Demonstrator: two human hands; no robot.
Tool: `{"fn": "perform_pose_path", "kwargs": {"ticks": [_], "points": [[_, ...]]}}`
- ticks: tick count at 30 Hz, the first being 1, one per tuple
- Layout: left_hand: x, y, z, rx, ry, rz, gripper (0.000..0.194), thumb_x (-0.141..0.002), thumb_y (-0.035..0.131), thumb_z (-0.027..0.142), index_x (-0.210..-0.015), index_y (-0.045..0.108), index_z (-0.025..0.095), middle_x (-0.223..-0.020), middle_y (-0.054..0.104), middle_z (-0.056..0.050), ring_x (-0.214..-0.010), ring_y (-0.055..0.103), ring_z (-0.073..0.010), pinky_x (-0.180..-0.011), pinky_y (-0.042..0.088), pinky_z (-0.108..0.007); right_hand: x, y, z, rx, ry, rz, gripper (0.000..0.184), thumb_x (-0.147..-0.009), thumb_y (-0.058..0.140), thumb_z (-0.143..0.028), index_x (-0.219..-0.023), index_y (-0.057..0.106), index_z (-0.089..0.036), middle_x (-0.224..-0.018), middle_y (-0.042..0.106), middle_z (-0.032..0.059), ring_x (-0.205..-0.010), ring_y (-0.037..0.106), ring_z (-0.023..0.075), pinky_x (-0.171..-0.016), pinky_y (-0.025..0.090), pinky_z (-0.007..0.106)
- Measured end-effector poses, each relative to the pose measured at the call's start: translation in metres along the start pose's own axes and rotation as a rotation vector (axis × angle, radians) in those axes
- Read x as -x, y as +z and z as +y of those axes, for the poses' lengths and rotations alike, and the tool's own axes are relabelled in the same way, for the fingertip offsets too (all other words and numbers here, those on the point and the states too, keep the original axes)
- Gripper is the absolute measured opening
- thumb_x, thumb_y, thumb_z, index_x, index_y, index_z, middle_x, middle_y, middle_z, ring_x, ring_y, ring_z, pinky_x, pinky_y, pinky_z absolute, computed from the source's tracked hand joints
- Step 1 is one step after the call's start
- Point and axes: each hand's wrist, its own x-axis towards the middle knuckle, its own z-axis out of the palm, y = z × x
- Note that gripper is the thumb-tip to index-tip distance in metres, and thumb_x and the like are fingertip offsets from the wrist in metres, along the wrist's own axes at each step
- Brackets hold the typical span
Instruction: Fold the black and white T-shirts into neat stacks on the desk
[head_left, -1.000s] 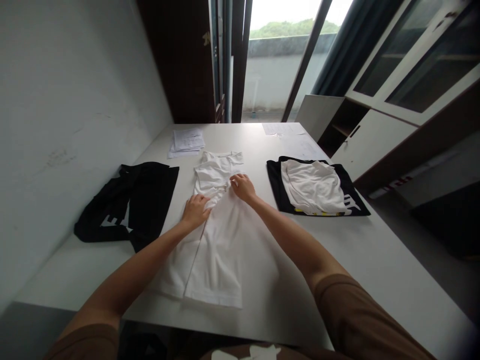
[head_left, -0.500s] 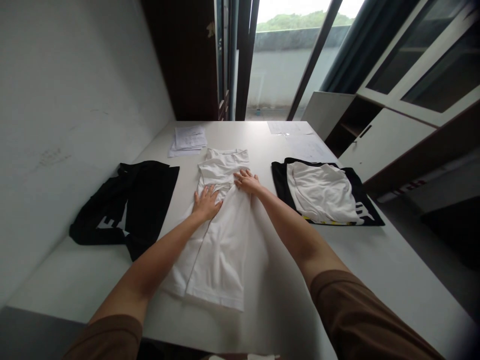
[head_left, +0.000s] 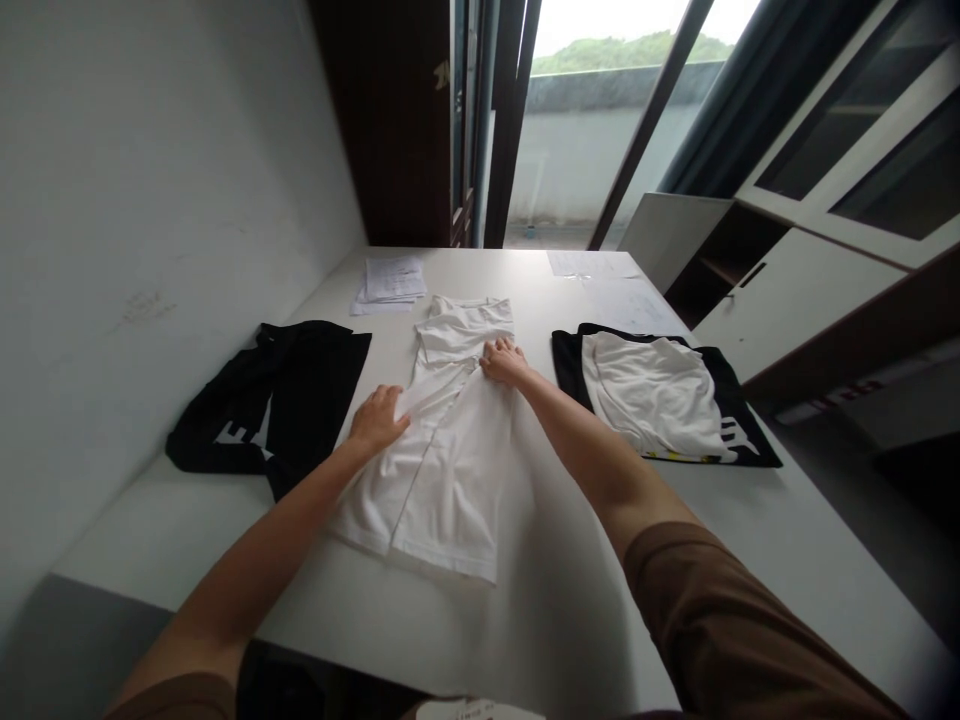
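Note:
A white T-shirt (head_left: 457, 480) lies lengthwise on the table, partly folded, its hem toward me and its far end bunched in soft creases. At its left edge my left hand (head_left: 381, 415) is closed on the cloth, thumb toward the shirt. Farther up, by the right edge, the curled fingers of my right hand (head_left: 504, 361) pinch the fabric. Creases run across the cloth between the two hands. Some of the fingertips are hidden in the folds.
Left of the shirt, by the wall, lies a black garment (head_left: 300, 400) with white print. On the right, a white folded garment (head_left: 652, 395) rests on a black one (head_left: 750, 430). Papers (head_left: 394, 278) sit at the far left of the white table (head_left: 570, 590), with more sheets (head_left: 592, 265) far right.
My left hand has gone from lying flat on the shirt's middle to its left edge, closing there. My right hand's fingers have curled into the cloth. The view has shifted slightly.

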Motion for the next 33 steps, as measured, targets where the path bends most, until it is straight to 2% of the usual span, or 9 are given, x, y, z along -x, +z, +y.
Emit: {"fn": "perform_pose_path", "kwargs": {"ticks": [4, 7, 12, 14, 18, 24, 26, 29, 33], "points": [[0.050, -0.022, -0.007, -0.144, -0.023, -0.088, 0.026, -0.093, 0.057, 0.028, -0.118, 0.061, 0.020, -0.116, 0.063, -0.011, -0.112, 0.059, -0.0270, -0.095, 0.047, -0.036, 0.040, 0.008, -0.033, 0.008, -0.163, 0.170, 0.045, -0.102, 0.045, -0.041, -0.139, 0.057, -0.019, -0.152, 0.047, 0.0175, -0.148, 0.032, 0.0326, -0.121, 0.021, 0.052], [0.074, -0.034, -0.006, -0.170, -0.069, -0.118, 0.016, -0.097, 0.051, 0.027, -0.107, 0.062, 0.022, -0.112, 0.064, -0.009, -0.107, 0.060, -0.0243, -0.082, 0.047, -0.031, 0.077, 0.014, -0.055, -0.033, -0.290, 0.221, 0.037, -0.102, 0.048, -0.037, -0.133, 0.062, -0.020, -0.145, 0.053, 0.0154, -0.136, 0.045, 0.0297, -0.117, 0.029, 0.045], [0.088, -0.051, 0.001, -0.170, -0.142, -0.116, 0.030, -0.106, 0.035, 0.033, -0.091, 0.058, 0.022, -0.103, 0.066, -0.006, -0.089, 0.064, -0.0200, -0.068, 0.040, -0.027, 0.126, 0.025, -0.078, -0.113, -0.666, 0.158, 0.032, -0.102, 0.053, -0.035, -0.129, 0.064, -0.021, -0.132, 0.060, 0.0122, -0.122, 0.053, 0.0252, -0.114, 0.032, 0.041], [0.090, -0.059, 0.008, -0.136, -0.135, -0.094, 0.031, -0.107, 0.033, 0.034, -0.089, 0.056, 0.022, -0.098, 0.067, -0.006, -0.085, 0.064, -0.0196, -0.066, 0.037, -0.027, 0.137, 0.027, -0.081, -0.130, -0.706, 0.182, 0.030, -0.102, 0.055, -0.035, -0.125, 0.066, -0.020, -0.129, 0.060, 0.0124, -0.120, 0.053, 0.0253, -0.113, 0.033, 0.042], [0.091, -0.076, 0.028, 0.127, -0.080, -0.169, 0.032, -0.106, 0.033, 0.039, -0.086, 0.052, 0.023, -0.078, 0.063, -0.001, -0.072, 0.061, -0.0186, -0.065, 0.034, -0.028, 0.149, 0.026, -0.072, -0.154, -0.728, 0.189, 0.020, -0.101, 0.056, -0.033, -0.106, 0.069, -0.020, -0.123, 0.060, 0.0123, -0.116, 0.052, 0.0255, -0.106, 0.038, 0.041], [0.090, -0.083, 0.057, 0.557, -0.004, -0.293, 0.028, -0.098, 0.046, 0.045, -0.082, 0.049, 0.022, -0.069, 0.053, 0.004, -0.065, 0.050, -0.0149, -0.063, 0.034, -0.026, 0.169, 0.017, -0.056, -0.289, -0.855, 0.156, 0.017, -0.100, 0.056, -0.035, -0.104, 0.065, -0.021, -0.105, 0.066, 0.0081, -0.105, 0.059, 0.0222, -0.108, 0.038, 0.040], [0.090, -0.082, 0.066, 0.592, 0.001, -0.320, 0.020, -0.093, 0.053, 0.039, -0.084, 0.049, 0.022, -0.068, 0.051, 0.006, -0.063, 0.047, -0.0135, -0.061, 0.032, -0.026, 0.174, 0.018, -0.061, -0.297, -0.892, 0.130, 0.019, -0.101, 0.055, -0.037, -0.102, 0.066, -0.022, -0.100, 0.068, 0.0067, -0.101, 0.060, 0.0213, -0.110, 0.037, 0.040], [0.094, -0.078, 0.078, 0.617, 0.009, -0.345, 0.011, -0.089, 0.055, 0.031, -0.085, 0.049, 0.022, -0.066, 0.047, 0.007, -0.061, 0.044, -0.0125, -0.060, 0.030, -0.026, 0.168, 0.027, -0.076, -0.237, -0.932, 0.119, 0.022, -0.102, 0.053, -0.035, -0.106, 0.070, -0.022, -0.110, 0.070, 0.0089, -0.110, 0.061, 0.0227, -0.113, 0.036, 0.041], [0.101, -0.060, 0.091, 0.684, 0.015, -0.323, 0.010, -0.088, 0.054, 0.028, -0.083, 0.048, 0.022, -0.064, 0.042, 0.007, -0.060, 0.040, -0.0116, -0.059, 0.029, -0.025, 0.138, 0.035, -0.096, -0.096, -0.830, 0.121, 0.016, -0.095, 0.062, -0.027, -0.102, 0.075, -0.021, -0.114, 0.073, 0.0097, -0.123, 0.058, 0.0289, -0.118, 0.033, 0.048]]}}
